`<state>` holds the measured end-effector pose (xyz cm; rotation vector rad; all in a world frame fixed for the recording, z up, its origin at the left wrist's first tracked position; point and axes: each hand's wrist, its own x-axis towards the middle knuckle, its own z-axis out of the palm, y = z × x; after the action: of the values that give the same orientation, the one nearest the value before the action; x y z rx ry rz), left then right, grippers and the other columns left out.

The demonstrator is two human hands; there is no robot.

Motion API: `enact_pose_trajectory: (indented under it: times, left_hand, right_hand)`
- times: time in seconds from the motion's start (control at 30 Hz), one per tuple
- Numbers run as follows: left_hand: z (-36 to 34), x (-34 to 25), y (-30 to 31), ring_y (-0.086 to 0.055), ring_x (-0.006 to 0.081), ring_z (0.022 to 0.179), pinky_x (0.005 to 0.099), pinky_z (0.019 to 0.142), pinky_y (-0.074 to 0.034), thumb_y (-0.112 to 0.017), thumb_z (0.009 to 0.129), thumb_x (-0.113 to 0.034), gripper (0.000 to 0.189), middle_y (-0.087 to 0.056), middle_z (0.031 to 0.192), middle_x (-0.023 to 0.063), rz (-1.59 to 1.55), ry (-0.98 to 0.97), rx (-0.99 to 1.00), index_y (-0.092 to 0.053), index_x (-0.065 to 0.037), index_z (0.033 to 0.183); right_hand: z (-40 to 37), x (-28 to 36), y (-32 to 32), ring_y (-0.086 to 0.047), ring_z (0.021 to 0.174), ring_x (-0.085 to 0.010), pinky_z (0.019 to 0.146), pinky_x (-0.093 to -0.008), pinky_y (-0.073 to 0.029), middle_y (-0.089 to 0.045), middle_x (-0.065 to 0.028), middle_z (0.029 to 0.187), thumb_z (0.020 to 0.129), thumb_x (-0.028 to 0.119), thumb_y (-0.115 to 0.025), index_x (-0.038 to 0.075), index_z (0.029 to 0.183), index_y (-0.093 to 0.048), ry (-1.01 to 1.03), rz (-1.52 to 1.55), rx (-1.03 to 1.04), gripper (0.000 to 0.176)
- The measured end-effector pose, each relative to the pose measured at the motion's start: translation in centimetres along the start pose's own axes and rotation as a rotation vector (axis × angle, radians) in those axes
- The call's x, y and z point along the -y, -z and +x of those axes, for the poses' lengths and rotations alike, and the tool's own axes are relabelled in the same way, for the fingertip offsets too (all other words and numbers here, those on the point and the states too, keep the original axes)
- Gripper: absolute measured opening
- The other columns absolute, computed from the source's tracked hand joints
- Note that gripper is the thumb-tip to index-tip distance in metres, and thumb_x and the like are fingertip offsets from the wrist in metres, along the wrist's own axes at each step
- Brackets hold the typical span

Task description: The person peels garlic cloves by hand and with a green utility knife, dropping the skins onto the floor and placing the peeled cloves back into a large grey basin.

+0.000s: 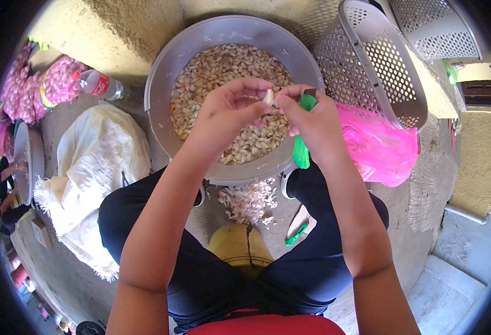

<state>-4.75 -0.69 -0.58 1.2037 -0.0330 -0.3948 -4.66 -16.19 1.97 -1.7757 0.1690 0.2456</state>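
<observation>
Over the basin, my left hand pinches a pale garlic clove between thumb and fingers. My right hand is closed around a green-handled knife, and its thumb and forefinger meet at the clove's right side. A short dark tip of the knife shows above the fingers. Beneath both hands stands a large grey round basin, which holds a great many garlic cloves.
Garlic skins lie on the floor before a yellow bucket. A second green cutter rests to the right. Grey perforated baskets and a pink plastic bag stand right; a white sack and a cola bottle left.
</observation>
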Motion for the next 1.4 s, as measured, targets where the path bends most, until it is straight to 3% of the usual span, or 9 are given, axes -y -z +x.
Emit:
enact_pose_trajectory:
  times: [0.17, 0.27, 0.37, 0.47, 0.57, 0.77, 0.87, 1.4]
  left_hand:
    - [0.0, -0.2, -0.2, -0.055, 0.0104, 0.079, 0.0238, 0.065, -0.047, -0.052, 0.08, -0.005, 0.026, -0.058, 0.09, 0.005, -0.133, 0.04, -0.022, -0.052, -0.001, 0.106]
    - [0.1, -0.2, 0.1, -0.055, 0.0101, 0.077, 0.0235, 0.063, -0.047, -0.049, 0.081, -0.006, 0.024, -0.057, 0.089, 0.0049, -0.261, 0.089, -0.028, -0.051, 0.0, 0.105]
    - [0.2, -0.1, 0.5, -0.054, 0.0097, 0.076, 0.0232, 0.061, -0.046, -0.049, 0.082, -0.006, 0.022, -0.057, 0.088, 0.005, -0.327, 0.094, -0.001, -0.051, 0.0, 0.103]
    - [0.2, 0.0, 0.4, -0.055, 0.0097, 0.076, 0.0231, 0.061, -0.047, -0.049, 0.082, -0.006, 0.021, -0.058, 0.088, 0.005, -0.331, 0.089, 0.022, -0.052, 0.0, 0.102]
    - [0.1, 0.1, 0.3, -0.056, 0.0107, 0.078, 0.0243, 0.063, -0.048, -0.05, 0.083, -0.006, 0.02, -0.058, 0.09, 0.0053, -0.296, 0.078, 0.056, -0.052, -0.001, 0.102]
    - [0.0, 0.3, 0.0, -0.058, 0.0137, 0.082, 0.0278, 0.069, -0.05, -0.052, 0.083, -0.006, 0.019, -0.058, 0.093, 0.0069, -0.285, 0.052, 0.101, -0.052, -0.001, 0.101]
    - [-0.1, 0.2, -0.3, -0.058, 0.0145, 0.083, 0.0284, 0.069, -0.05, -0.053, 0.083, -0.007, 0.019, -0.058, 0.093, 0.0074, -0.277, 0.047, 0.105, -0.052, -0.001, 0.1]
    - [-0.2, 1.3, -0.5, -0.058, 0.0153, 0.085, 0.0289, 0.076, -0.05, -0.055, 0.082, -0.007, 0.017, -0.059, 0.093, 0.0084, -0.365, 0.043, 0.088, -0.054, 0.001, 0.097]
  right_hand:
    - [0.1, 0.1, 0.1, -0.045, 0.048, -0.0025, 0.042, -0.0184, -0.035, -0.054, 0.002, 0.062, 0.076, 0.016, -0.063, 0.005, 0.086, -0.06, 0.064, 0.073, -0.044, 0.015]
    - [0.0, 0.6, 0.6, -0.05, 0.051, -0.0078, 0.045, -0.0233, -0.039, -0.056, -0.0023, 0.066, 0.077, 0.015, -0.061, 0.005, 0.087, -0.058, 0.062, -0.027, 0.042, 0.015]
    - [0.4, -0.5, 0.7, -0.057, 0.058, -0.0205, 0.053, -0.0313, -0.043, -0.059, -0.0102, 0.072, 0.079, 0.015, -0.058, 0.003, 0.087, -0.055, 0.243, -0.249, 0.055, 0.015]
    - [0.4, -1.2, 0.3, -0.059, 0.071, -0.0339, 0.062, -0.0397, -0.044, -0.059, -0.017, 0.078, 0.08, 0.015, -0.054, 0.002, 0.09, -0.05, 0.279, -0.328, 0.048, 0.017]
    - [0.1, -0.7, 0.1, -0.057, 0.074, -0.0383, 0.061, -0.0439, -0.043, -0.058, -0.0196, 0.081, 0.08, 0.015, -0.052, 0.003, 0.093, -0.045, 0.267, -0.476, 0.018, 0.019]
    - [-0.2, -0.6, -0.2, -0.057, 0.07, -0.0381, 0.061, -0.0462, -0.043, -0.058, -0.0196, 0.075, 0.077, 0.013, -0.054, 0.005, 0.096, -0.039, 0.28, -0.732, -0.099, 0.025]
    - [-0.2, -0.8, -0.2, -0.058, 0.068, -0.0368, 0.06, -0.0452, -0.044, -0.058, -0.0185, 0.074, 0.076, 0.014, -0.056, 0.005, 0.095, -0.04, 0.38, -0.781, -0.147, 0.027]
    - [-0.4, -0.6, -0.3, -0.059, 0.064, -0.0337, 0.055, -0.0431, -0.044, -0.058, -0.0166, 0.067, 0.074, 0.017, -0.057, 0.005, 0.092, -0.041, 0.393, -0.841, -0.183, 0.027]
